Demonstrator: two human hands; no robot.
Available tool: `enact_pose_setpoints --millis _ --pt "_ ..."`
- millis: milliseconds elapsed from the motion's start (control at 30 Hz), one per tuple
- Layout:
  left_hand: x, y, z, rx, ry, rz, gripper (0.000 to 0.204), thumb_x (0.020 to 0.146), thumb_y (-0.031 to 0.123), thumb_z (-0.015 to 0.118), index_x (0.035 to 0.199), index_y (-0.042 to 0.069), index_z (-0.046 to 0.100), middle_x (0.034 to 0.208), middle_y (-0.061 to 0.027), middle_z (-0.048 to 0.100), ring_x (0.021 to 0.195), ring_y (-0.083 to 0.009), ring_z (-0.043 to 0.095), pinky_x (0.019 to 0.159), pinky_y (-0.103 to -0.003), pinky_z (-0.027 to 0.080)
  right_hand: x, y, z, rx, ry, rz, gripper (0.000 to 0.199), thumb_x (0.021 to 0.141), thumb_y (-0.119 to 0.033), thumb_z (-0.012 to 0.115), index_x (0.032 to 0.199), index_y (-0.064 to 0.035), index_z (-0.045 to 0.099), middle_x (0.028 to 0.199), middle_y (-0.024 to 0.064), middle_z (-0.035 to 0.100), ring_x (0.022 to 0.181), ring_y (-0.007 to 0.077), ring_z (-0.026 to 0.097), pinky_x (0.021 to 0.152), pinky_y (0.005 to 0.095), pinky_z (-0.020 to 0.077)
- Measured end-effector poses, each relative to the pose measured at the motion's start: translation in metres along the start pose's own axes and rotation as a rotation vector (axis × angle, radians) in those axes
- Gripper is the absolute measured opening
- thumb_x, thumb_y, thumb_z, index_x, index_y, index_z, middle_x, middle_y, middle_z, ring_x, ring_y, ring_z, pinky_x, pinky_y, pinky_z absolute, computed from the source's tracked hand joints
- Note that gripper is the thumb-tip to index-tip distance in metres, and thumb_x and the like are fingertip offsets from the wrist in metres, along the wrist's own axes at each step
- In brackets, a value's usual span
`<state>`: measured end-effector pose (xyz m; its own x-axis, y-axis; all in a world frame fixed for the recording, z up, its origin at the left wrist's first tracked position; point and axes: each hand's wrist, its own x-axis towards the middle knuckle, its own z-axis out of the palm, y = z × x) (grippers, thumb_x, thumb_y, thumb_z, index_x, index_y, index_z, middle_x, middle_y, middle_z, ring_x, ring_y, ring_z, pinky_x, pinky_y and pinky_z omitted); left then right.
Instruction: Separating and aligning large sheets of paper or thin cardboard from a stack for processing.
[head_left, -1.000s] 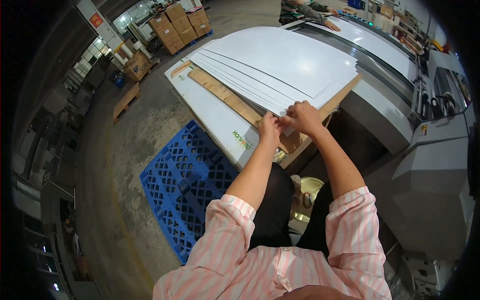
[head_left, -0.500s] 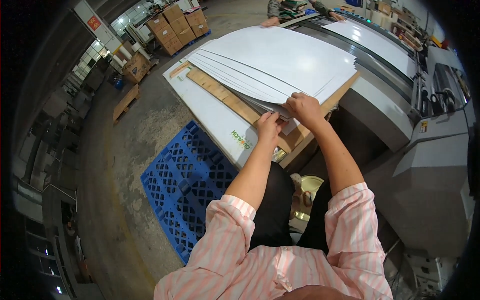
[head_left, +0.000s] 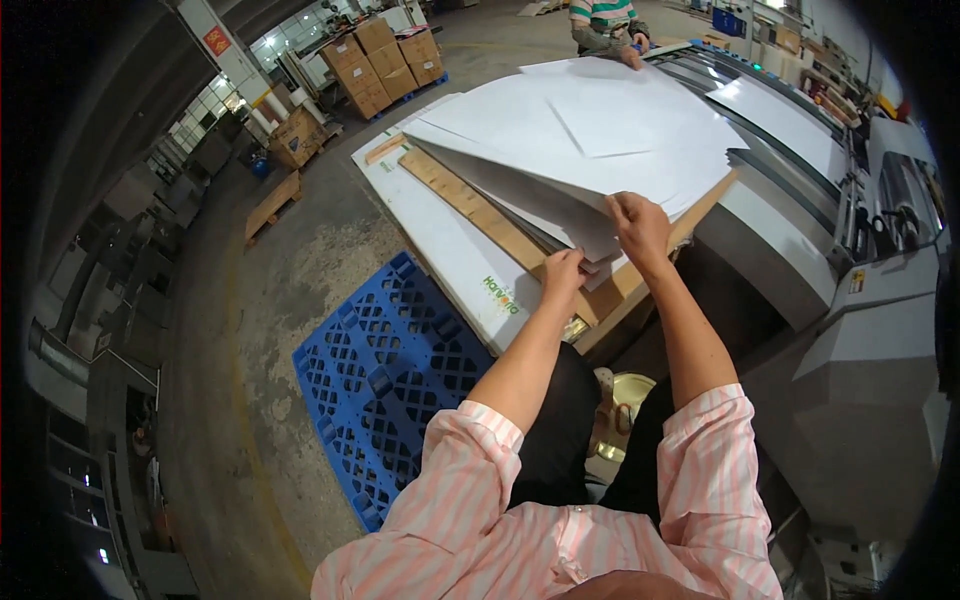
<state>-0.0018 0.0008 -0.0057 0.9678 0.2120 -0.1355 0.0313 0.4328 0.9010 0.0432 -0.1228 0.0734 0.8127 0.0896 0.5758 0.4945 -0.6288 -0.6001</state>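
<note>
Large white sheets [head_left: 680, 120] lie fanned out in a stack in front of me. My right hand [head_left: 642, 232] is closed on the near corner of the upper sheets and holds it raised, so a gap shows beneath. Lower sheets [head_left: 560, 217] with a greyish look are visible in that gap. Just left of and below it, my left hand [head_left: 563, 277] pinches the near corner of the lower sheets. Its fingertips are partly hidden. A wooden board [head_left: 470, 205] lies along the left side under the stack.
A white panel [head_left: 455, 275] extends beneath the board, beside a blue plastic pallet [head_left: 378, 380] on the floor. A large grey machine [head_left: 770, 225] stands at right. Across the stack, a co-worker's hand [head_left: 632, 56] is at the sheets' far edge. Cardboard boxes [head_left: 380, 65] stand behind.
My right hand has lifted the upper sheets' corner higher, widening the gap. My left hand stays at the lower sheets. A sheet at the far side has shifted, and the co-worker's hands have come together.
</note>
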Motion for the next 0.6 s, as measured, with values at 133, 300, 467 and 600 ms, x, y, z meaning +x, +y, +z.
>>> enact_pose_setpoints --millis 133,300,467,600 --pt "-0.001 0.001 0.005 -0.043 0.063 -0.016 0.011 0.079 0.004 0.046 0.076 -0.003 0.053 0.075 -0.009 0.054 0.066 -0.0189 0.055 0.06 -0.032 0.051 -0.007 -0.008 -0.004 -0.073 0.124 -0.249 0.022 0.08 -0.027 0.055 0.071 -0.0073 0.059 0.069 0.0096 0.058 0.068 0.0281 0.056 0.057 0.0398 0.0438" --pt "0.009 -0.006 -0.002 0.005 0.018 0.033 0.01 0.079 0.003 0.045 0.077 -0.001 0.054 0.075 -0.0073 0.053 0.067 -0.018 0.055 0.062 -0.032 0.051 -0.018 0.007 0.01 -0.27 -0.311 -0.24 0.018 0.078 -0.024 0.054 0.072 -0.0084 0.061 0.072 0.0087 0.06 0.074 0.0264 0.057 0.061 0.0387 0.0465" --pt "0.006 -0.006 0.0 0.095 0.011 0.01 0.011 0.079 0.005 0.045 0.077 0.002 0.055 0.074 -0.0057 0.054 0.067 -0.0163 0.054 0.064 -0.031 0.05 -0.022 0.017 0.015 -0.335 -0.37 -0.253 0.021 0.078 -0.027 0.053 0.075 -0.0087 0.062 0.076 0.0082 0.06 0.077 0.0268 0.057 0.063 0.0385 0.0475" --pt "-0.001 0.003 0.0 -0.134 -0.029 -0.029 0.016 0.085 0.017 0.044 0.085 0.005 0.055 0.08 -0.0055 0.055 0.071 -0.016 0.055 0.064 -0.029 0.048 -0.025 0.009 0.007 -0.229 -0.359 -0.373 0.02 0.076 -0.027 0.055 0.079 -0.0091 0.063 0.079 0.0078 0.06 0.079 0.0267 0.056 0.064 0.0373 0.0478"
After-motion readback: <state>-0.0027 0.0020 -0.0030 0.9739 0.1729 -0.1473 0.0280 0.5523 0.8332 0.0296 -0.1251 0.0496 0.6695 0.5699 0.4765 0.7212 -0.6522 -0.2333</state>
